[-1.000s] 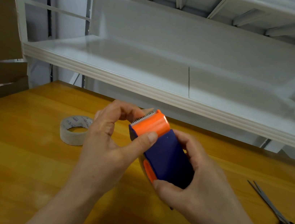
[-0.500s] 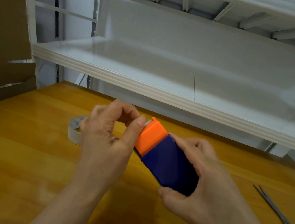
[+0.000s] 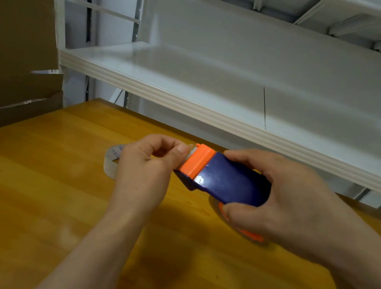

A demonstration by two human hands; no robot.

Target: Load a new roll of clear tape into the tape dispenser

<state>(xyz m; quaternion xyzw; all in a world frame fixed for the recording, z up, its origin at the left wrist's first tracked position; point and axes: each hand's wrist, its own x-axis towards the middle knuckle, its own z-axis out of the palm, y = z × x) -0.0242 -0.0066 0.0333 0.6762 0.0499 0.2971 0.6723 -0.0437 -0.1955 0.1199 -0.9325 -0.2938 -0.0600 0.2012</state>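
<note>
While curled, hands (image 3: 145, 165) (image 3: 291, 202) on tape dispenser (image 3: 228, 181)

My right hand (image 3: 286, 202) grips the blue-and-orange tape dispenser (image 3: 226, 181) above the wooden surface (image 3: 30, 195). My left hand (image 3: 146, 170) pinches at its orange toothed end. A tape roll (image 3: 111, 160) lies left of the dispenser, partly behind that hand.

Bare forearms (image 3: 95, 253) (left hand (image 3: 144, 172), right hand (image 3: 293, 207))

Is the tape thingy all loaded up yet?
Nearly, I think. A clear roll seems seated in the tape dispenser, gripped by the right hand. The left hand pinches at its orange cutter end; threading tape there looks unfinished.
</note>
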